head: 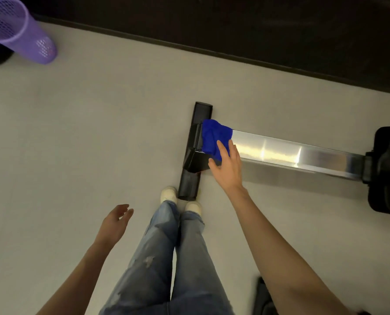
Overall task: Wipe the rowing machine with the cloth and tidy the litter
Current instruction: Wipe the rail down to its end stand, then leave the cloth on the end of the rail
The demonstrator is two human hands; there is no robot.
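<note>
The rowing machine's shiny metal rail (287,151) runs from a black foot bar (194,151) at centre to a black seat (387,169) at the right edge. A bright blue cloth (214,137) lies bunched on the rail's end by the foot bar. My right hand (227,167) hovers over the cloth's near edge, fingers spread and touching it, not closed around it. Lower left, my left hand (116,221) hangs in the air over the floor, empty, fingers loosely apart. No litter shows in this view.
A purple mesh waste basket (19,30) stands at the top left on the pale floor (87,133). A dark strip of flooring (257,30) runs along the top. My legs in jeans and white shoes (169,194) stand by the foot bar. A dark object (263,296) sits bottom right.
</note>
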